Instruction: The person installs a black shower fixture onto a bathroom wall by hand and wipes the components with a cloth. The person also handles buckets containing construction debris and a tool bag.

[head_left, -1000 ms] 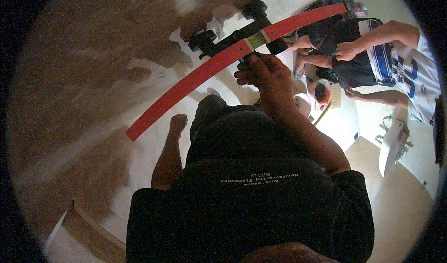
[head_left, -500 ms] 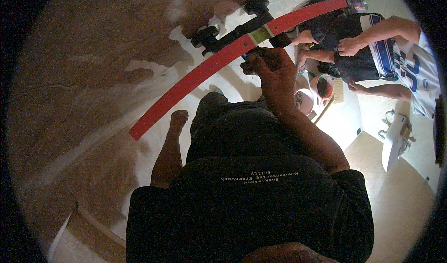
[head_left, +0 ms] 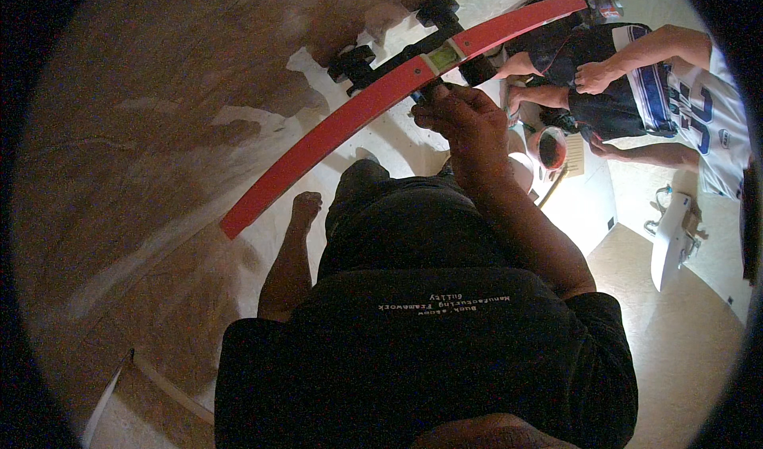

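A long red spirit level (head_left: 318,149) with a yellow-green vial (head_left: 443,56) rests across a black wall-mounted fixture (head_left: 397,58), which looks like a mixer tap with round flanges. My right hand (head_left: 469,123) is raised just below the vial. Its thumb and fingers are pinched on a small dark part under the level; I cannot make out what it is. Low on the left, my left hand (head_left: 306,207) hangs beside my leg, fingers curled in, with nothing visible in it.
A brown stone-look wall (head_left: 175,91) stands close on the left and ahead. At right a person (head_left: 636,75) in a white jersey and dark shorts is near a bucket (head_left: 550,149) with reddish contents. Farther right is a white washbasin (head_left: 671,238).
My right hand's fingers have shifted and closed in under the level. The level has moved very slightly at its right end. My left hand stays almost still.
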`<move>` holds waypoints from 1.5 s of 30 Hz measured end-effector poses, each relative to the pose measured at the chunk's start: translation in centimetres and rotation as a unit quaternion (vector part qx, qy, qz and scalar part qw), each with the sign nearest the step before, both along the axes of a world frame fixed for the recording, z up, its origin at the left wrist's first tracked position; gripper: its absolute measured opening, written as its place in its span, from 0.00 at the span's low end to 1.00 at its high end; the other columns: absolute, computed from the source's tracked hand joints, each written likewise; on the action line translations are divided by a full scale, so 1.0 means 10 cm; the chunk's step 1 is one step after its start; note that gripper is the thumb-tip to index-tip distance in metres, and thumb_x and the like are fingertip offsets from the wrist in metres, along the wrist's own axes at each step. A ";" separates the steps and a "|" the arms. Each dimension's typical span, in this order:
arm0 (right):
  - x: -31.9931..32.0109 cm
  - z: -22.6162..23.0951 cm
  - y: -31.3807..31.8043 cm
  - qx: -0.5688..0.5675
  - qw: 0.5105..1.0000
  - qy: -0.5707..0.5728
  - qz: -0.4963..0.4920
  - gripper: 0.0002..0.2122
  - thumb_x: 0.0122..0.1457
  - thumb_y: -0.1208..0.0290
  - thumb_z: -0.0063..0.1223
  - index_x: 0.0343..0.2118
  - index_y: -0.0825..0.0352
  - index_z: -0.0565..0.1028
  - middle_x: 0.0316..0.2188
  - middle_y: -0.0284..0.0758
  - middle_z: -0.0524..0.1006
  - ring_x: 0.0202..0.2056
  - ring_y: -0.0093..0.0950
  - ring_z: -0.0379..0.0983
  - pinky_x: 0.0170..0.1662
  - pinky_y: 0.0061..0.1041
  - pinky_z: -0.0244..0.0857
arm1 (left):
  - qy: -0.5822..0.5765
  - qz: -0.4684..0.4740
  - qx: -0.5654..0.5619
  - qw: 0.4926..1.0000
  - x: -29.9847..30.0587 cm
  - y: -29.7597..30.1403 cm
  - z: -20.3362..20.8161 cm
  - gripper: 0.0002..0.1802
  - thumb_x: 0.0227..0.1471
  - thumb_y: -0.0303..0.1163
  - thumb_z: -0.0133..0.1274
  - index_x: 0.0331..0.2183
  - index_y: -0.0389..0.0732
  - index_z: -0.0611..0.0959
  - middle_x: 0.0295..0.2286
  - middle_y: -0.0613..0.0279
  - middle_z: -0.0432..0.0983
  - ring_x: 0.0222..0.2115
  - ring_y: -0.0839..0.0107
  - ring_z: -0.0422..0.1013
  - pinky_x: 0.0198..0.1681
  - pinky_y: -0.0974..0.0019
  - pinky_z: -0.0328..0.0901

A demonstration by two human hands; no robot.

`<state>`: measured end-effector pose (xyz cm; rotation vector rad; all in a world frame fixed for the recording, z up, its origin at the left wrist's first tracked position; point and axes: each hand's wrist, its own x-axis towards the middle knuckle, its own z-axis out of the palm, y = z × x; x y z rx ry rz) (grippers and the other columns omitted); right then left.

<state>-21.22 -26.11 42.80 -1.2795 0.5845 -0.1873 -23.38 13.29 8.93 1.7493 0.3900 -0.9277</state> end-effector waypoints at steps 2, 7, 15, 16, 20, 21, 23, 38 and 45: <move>-0.03 -0.09 -0.05 -0.024 1.000 0.000 0.018 0.16 0.62 0.67 0.53 0.42 0.78 0.70 0.36 0.48 0.78 0.36 0.36 0.79 0.42 0.32 0.75 | -0.004 -0.006 -0.033 0.999 0.03 -0.08 -0.01 0.12 0.50 0.38 0.57 0.34 0.41 0.81 0.26 0.62 0.80 0.22 0.74 0.74 0.16 0.71 0.59; -0.01 0.06 -0.05 0.099 0.993 0.055 -0.031 0.19 0.63 0.64 0.52 0.44 0.78 0.68 0.37 0.49 0.78 0.40 0.38 0.79 0.44 0.33 0.75 | 0.051 -0.022 -0.008 0.998 0.18 -0.30 0.11 0.07 0.50 0.30 0.53 0.28 0.37 0.82 0.22 0.63 0.76 0.21 0.74 0.70 0.26 0.67 0.67; -0.51 -0.24 -0.49 -0.101 0.981 0.150 -0.072 0.12 0.62 0.67 0.54 0.39 0.72 0.72 0.28 0.35 0.74 0.27 0.23 0.69 0.32 0.23 0.65 | 0.015 -0.013 -0.037 0.999 0.17 -0.52 0.17 0.06 0.45 0.32 0.55 0.25 0.39 0.80 0.23 0.58 0.78 0.21 0.68 0.72 0.25 0.64 0.65; -0.47 -0.25 -0.54 -0.202 0.960 0.171 -0.090 0.10 0.61 0.68 0.55 0.38 0.71 0.72 0.26 0.33 0.72 0.25 0.21 0.66 0.31 0.21 0.63 | -0.006 -0.025 -0.029 0.999 0.14 -0.52 0.17 0.06 0.44 0.31 0.55 0.22 0.39 0.79 0.23 0.56 0.77 0.21 0.67 0.72 0.27 0.62 0.67; -0.24 -0.33 -0.75 -0.178 0.970 0.047 -0.160 0.10 0.59 0.70 0.56 0.38 0.71 0.72 0.24 0.31 0.72 0.26 0.20 0.67 0.32 0.20 0.62 | -0.323 -0.238 -0.006 0.916 0.12 -0.71 0.22 0.16 0.50 0.40 0.54 0.23 0.36 0.81 0.24 0.46 0.76 0.26 0.54 0.75 0.33 0.55 0.67; -0.20 -0.34 -0.86 -0.172 0.972 0.044 -0.151 0.09 0.59 0.70 0.55 0.36 0.71 0.73 0.23 0.30 0.71 0.25 0.19 0.66 0.32 0.20 0.61 | -0.324 -0.232 -0.005 0.917 0.11 -0.81 0.25 0.16 0.50 0.40 0.54 0.23 0.36 0.81 0.24 0.46 0.76 0.26 0.54 0.75 0.33 0.55 0.67; -0.17 -0.38 -1.01 -0.158 0.978 0.039 -0.131 0.07 0.60 0.71 0.54 0.34 0.70 0.74 0.22 0.29 0.70 0.24 0.18 0.63 0.31 0.20 0.59 | -0.277 -0.252 0.017 0.927 0.19 -1.04 0.38 0.20 0.53 0.43 0.52 0.24 0.33 0.81 0.25 0.45 0.77 0.28 0.54 0.76 0.34 0.55 0.67; 0.24 -0.86 -1.55 -0.036 0.996 -0.017 0.078 0.10 0.57 0.68 0.59 0.33 0.70 0.76 0.22 0.34 0.77 0.23 0.23 0.72 0.27 0.23 0.66 | -0.371 -0.011 -0.012 0.928 0.12 -2.47 2.39 0.13 0.55 0.35 0.54 0.30 0.33 0.81 0.26 0.54 0.80 0.29 0.67 0.76 0.37 0.62 0.69; 0.77 -0.64 -1.60 0.023 0.984 -0.110 0.141 0.10 0.54 0.71 0.61 0.36 0.70 0.78 0.26 0.36 0.81 0.24 0.23 0.74 0.28 0.21 0.66 | -0.680 0.144 0.202 0.690 0.50 -3.15 3.57 0.05 0.50 0.29 0.59 0.28 0.38 0.81 0.27 0.54 0.79 0.32 0.57 0.76 0.37 0.59 0.69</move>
